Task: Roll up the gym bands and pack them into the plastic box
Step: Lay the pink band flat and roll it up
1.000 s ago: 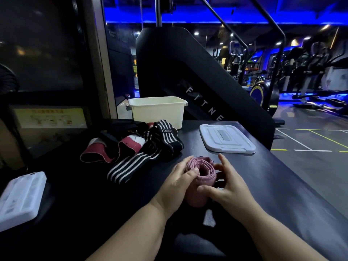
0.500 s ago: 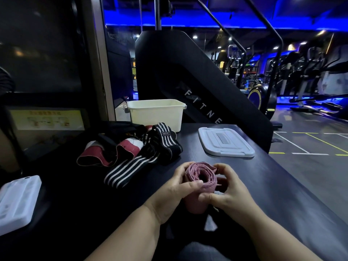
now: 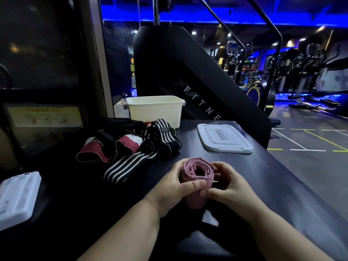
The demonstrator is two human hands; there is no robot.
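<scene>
A pink gym band, rolled into a loose upright coil, stands on the dark table between both hands. My left hand wraps its left side with the thumb across the front. My right hand cups its right side. Behind it lies a heap of unrolled bands: a black one with white stripes and a dark red and white one. The cream plastic box stands open at the table's far edge. Its white lid lies flat to the right.
A white flat plastic piece lies at the table's left edge. A large black fitness machine rises right behind the table. The table's right edge drops to the gym floor.
Both hands have closed tighter around the pink roll, and the left thumb now presses across its front. The roll sits in about the same spot on the table.
</scene>
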